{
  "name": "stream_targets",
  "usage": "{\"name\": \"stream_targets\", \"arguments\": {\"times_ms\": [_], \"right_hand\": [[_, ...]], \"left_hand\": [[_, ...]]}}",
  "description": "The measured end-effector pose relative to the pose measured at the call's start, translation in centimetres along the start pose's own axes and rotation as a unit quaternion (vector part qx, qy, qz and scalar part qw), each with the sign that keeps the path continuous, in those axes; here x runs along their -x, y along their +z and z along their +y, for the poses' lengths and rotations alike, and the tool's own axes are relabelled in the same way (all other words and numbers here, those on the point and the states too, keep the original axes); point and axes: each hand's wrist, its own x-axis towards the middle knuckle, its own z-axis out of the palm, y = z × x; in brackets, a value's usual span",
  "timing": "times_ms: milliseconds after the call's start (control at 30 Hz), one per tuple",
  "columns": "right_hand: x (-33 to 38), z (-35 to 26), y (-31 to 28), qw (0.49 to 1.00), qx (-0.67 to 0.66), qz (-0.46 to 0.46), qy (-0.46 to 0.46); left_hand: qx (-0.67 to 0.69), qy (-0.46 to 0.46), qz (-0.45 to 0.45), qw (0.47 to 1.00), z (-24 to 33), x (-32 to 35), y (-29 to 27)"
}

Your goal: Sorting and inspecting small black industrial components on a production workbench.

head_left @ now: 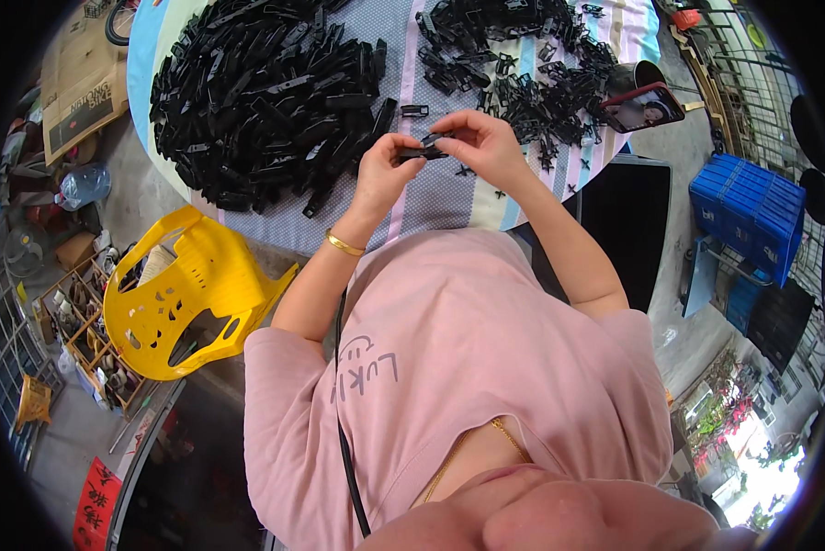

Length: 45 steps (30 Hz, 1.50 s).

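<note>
Piece of black plastic (428, 152) sat pinched at upper centre

Both hands met over the near part of a striped tablecloth (431, 197). The left hand (387, 174) was nearly closed, thumb and fingertips on one end of the piece; the right hand (491, 151) gripped the other end between thumb and forefinger. The fingers covered much of it, so whether it was one part or two joined could not be told.

Among containers, one blue crate (748, 207) stood at the right of the frame, its contents impossible to make out. At the left, one wooden rack (91, 335) held assorted small objects in its compartments, too small to identify. One clear plastic jug (84, 185) lay above it, near a cardboard box (84, 92) at the upper left.

One phone (644, 108) leaned at the upper right, partly hiding a dark cylinder (647, 73) whose inside did not show.

Two heaps lay on the cloth: a large heap of long black parts (265, 101) at upper left and a looser heap of small black parts (555, 92) at upper right, both cut off by the top edge and too tangled to count. One loose black part (414, 110) lay between them. One yellow chair (187, 294) stood at left.
</note>
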Motion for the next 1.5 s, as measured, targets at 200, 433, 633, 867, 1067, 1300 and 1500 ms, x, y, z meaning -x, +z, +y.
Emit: {"name": "stream_targets", "arguments": {"times_ms": [200,433,633,867,1067,1300,1500], "right_hand": [[0.8,-0.1,-0.6,0.997,0.016,0.071,0.012],[2.0,-0.6,0.0,0.993,-0.058,0.014,0.104],[2.6,-0.4,1.5,0.962,0.197,0.081,-0.170],[2.9,0.0,1.7,0.894,0.334,0.111,-0.276],[2.6,0.4,1.3,0.849,0.398,0.065,-0.341],[2.1,0.0,1.5,0.808,0.461,0.025,-0.366],[-3.6,0.1,-3.8,0.884,0.350,0.236,-0.200]], "left_hand": [[-0.058,0.172,-0.003,0.983,0.4,0.6,0.8],[-0.116,0.284,0.076,0.949,1.7,2.0,1.4],[-0.008,-0.060,-0.083,0.995,2.2,1.9,0.4],[0.247,-0.049,-0.112,0.961,1.6,2.0,0.4],[0.305,-0.090,-0.138,0.938,1.8,1.6,-0.3],[0.342,-0.086,-0.132,0.926,-0.4,1.3,-0.8],[0.258,-0.123,-0.098,0.953,-0.6,1.1,-1.3]]}}
